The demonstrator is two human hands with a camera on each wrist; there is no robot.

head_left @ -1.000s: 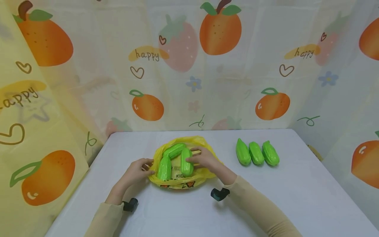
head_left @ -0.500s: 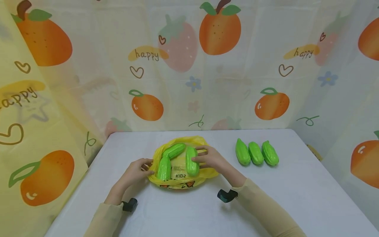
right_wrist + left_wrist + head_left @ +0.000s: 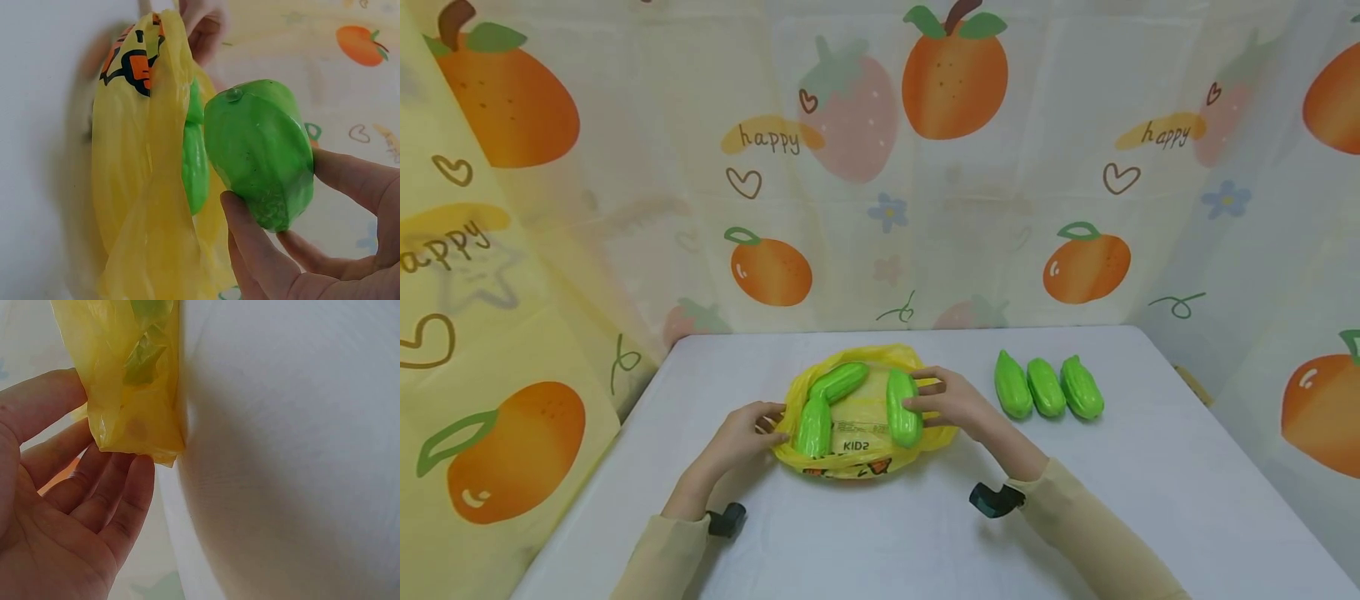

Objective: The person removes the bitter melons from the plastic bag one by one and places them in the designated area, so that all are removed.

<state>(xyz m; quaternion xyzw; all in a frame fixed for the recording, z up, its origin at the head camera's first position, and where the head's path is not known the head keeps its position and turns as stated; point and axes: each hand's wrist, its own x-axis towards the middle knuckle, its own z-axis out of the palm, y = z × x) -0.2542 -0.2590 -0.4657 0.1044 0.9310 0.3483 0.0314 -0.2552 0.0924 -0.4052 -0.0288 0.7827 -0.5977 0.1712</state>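
In the head view a yellow plastic bag (image 3: pixel 853 469) lies with its mouth spread on the table. My right hand (image 3: pixel 951 403) holds a glossy green gourd-like vegetable (image 3: pixel 903 408) over the bag's right side. The right wrist view shows this green vegetable (image 3: pixel 261 150) between thumb and fingers, apart from the bag (image 3: pixel 140 206). My left hand (image 3: pixel 747 435) grips the bag's left rim; in the left wrist view the thumb and fingers meet the yellow plastic (image 3: pixel 128 419). Two more green vegetables, one lying slanted (image 3: pixel 840 382) and one upright in view (image 3: pixel 815 427), lie inside the bag.
Three similar green vegetables (image 3: pixel 1047 388) lie side by side on the white table (image 3: pixel 850 542) at the back right. A fruit-print cloth (image 3: pixel 850 208) stands behind the table and along its sides.
My right hand has moved to the right with the green vegetable, away from the two others in the bag. My left hand has stayed at the bag's rim.
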